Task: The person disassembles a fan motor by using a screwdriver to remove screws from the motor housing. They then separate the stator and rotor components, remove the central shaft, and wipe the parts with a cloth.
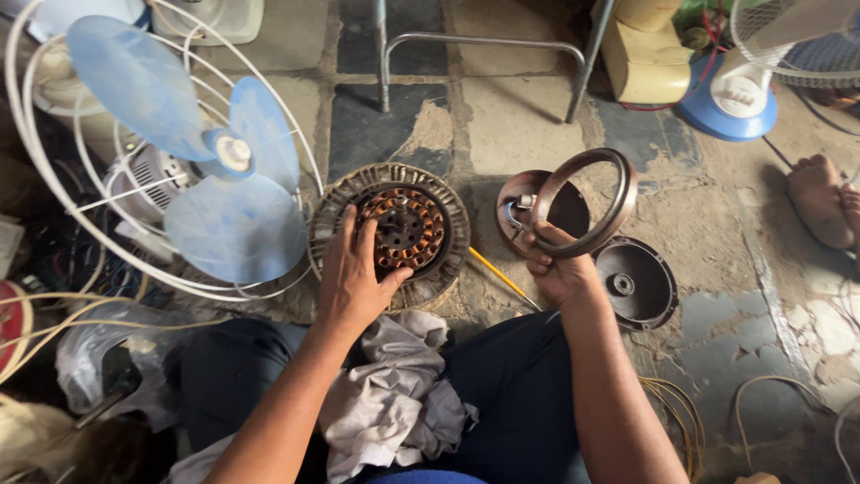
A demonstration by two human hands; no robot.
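The left hand [351, 273] lay spread, fingers apart, on the round motor [391, 231] with copper windings, which sat on the stone floor [520, 116] beside a blue fan [193, 152]. The right hand [557, 267] was clamped on a brown metal ring [618, 202], held up above a dark round cover [636, 282].

Blue-bladed fan [193, 161] w/ white wire guard at left, grey rag [394, 394] on lap, yellow-handled screwdriver [502, 278] on floor, blue-based fan [730, 99] top right.
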